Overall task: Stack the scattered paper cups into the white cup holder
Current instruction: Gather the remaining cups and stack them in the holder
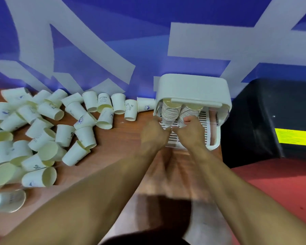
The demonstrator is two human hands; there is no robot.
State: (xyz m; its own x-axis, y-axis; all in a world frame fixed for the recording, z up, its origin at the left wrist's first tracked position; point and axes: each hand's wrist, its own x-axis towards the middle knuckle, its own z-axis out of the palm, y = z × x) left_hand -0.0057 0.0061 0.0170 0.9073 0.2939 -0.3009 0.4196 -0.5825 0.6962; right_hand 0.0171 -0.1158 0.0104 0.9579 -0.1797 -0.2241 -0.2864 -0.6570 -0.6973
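The white cup holder (193,87) stands at the back of the wooden table, with two stacks of paper cups inside it. My left hand (154,131) grips the bottom of the left cup stack (170,112). My right hand (191,130) grips the bottom of the right cup stack (190,112), thumb up against it. Both hands are over the holder's slotted base tray (204,121). Several loose paper cups (48,131) lie scattered on their sides across the left half of the table.
A blue wall with white lettering (148,41) runs right behind the table. A black box with a yellow label (272,121) sits just right of the holder. The wooden tabletop (113,156) shows between the cups and my arms; red floor (281,183) lies at the right.
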